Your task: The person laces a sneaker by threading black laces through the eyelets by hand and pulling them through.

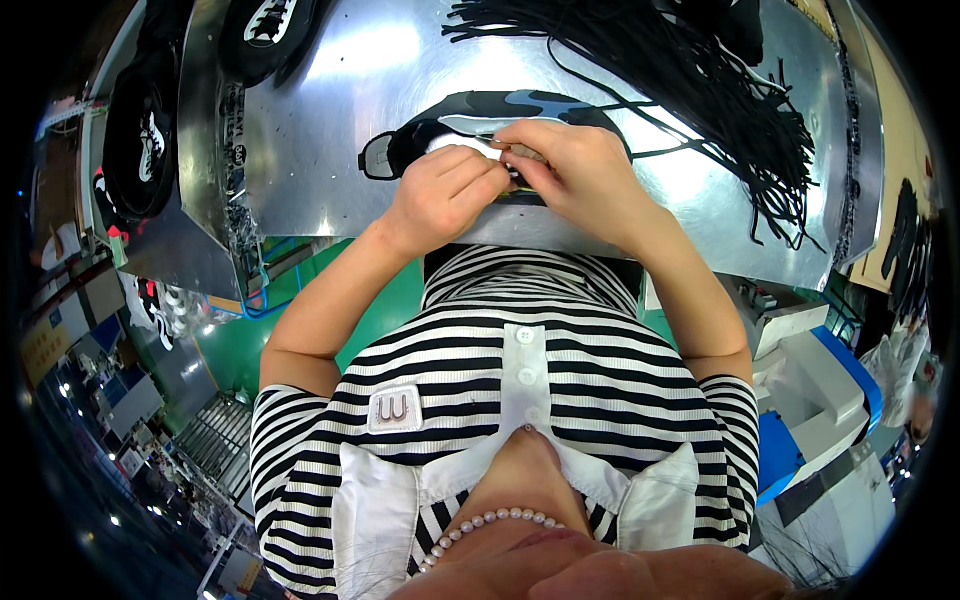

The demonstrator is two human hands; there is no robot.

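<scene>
Because both hands meet over the opening of the shoe, I judge this to be close fingertip work, probably lacing. The dark shoe with blue-grey patches lies on the metal table toward its near edge, its tabbed end to the left; the bundle of black laces spreads to the far right, with some laces reaching the shoe's right end. On the right hand, I see thumb and index finger drawn together as if pinching something small, but I cannot tell what. The left hand has its fingers curled, tips turned toward the right hand's; whatever it grips, if anything, is hidden from me. To do this well, I would have the left hand steady the shoe's edge, let the right guide in short, straight pulls, and keep loose laces from snagging or twisting.
</scene>
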